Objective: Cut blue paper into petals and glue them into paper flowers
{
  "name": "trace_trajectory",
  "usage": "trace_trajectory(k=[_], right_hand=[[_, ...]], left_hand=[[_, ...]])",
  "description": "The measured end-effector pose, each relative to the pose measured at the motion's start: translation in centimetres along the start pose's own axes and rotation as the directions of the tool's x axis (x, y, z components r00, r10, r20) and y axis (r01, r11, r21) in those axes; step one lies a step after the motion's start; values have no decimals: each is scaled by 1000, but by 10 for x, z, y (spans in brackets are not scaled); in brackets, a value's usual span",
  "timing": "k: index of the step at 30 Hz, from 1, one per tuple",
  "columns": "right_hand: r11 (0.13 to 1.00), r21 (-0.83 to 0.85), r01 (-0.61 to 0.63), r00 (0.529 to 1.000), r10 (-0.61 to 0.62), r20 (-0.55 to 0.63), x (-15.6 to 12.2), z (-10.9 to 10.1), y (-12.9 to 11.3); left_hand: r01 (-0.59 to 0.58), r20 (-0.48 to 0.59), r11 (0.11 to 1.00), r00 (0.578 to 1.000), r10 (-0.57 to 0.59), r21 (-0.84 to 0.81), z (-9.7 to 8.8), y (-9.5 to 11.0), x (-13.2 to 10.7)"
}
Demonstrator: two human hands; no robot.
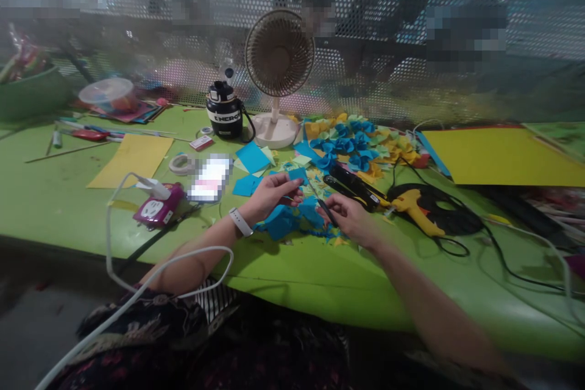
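Between finger and thumb, my left hand (274, 194) pinches a small piece of blue paper (298, 175). My right hand (348, 217) is closed round the dark handles of a pair of scissors (327, 209), whose blades point up and left toward that paper. Below the hands lie blue paper scraps (280, 223) among yellow and green cuttings. Blue paper squares (253, 158) rest left of my fingers. Behind, a heap of blue, yellow and green paper flowers (351, 139) covers the table. A black stapler (351, 185) lies just beyond my right hand.
A yellow glue gun (417, 212) on a black round pad sits right, its cord trailing. Yellow sheets (503, 155) lie at far right. A fan (275, 129) and black jug (225, 111) stand behind. At left are a phone (210, 178), tape roll (181, 163) and purple power adapter (159, 204).
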State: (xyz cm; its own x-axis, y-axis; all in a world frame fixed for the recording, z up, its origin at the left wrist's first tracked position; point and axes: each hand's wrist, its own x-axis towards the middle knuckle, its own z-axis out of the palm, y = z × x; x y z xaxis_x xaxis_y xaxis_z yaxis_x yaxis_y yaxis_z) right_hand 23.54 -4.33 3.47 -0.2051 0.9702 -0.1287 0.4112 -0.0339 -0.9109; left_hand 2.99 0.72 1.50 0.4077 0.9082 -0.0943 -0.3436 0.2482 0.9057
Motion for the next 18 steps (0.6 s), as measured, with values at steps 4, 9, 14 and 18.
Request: trace_trajectory(k=[4, 9, 14, 18], right_hand=[[1000, -18, 16, 1000, -16, 5, -1, -1, -1], [1000, -9, 15, 1000, -15, 2, -1, -1, 2], [1000, 16, 6, 1000, -6, 6, 1, 1, 2], [1000, 17, 1, 1000, -1, -10, 0, 1, 0]], left_hand=[[-8, -7, 1000, 1000, 8, -14, 0, 2, 0], [-8, -19, 1000, 1000, 8, 0, 0, 2, 1], [0, 9, 1000, 1000, -1, 27, 0, -1, 0], [3, 10, 1000, 1000, -3, 24, 0, 0, 0]])
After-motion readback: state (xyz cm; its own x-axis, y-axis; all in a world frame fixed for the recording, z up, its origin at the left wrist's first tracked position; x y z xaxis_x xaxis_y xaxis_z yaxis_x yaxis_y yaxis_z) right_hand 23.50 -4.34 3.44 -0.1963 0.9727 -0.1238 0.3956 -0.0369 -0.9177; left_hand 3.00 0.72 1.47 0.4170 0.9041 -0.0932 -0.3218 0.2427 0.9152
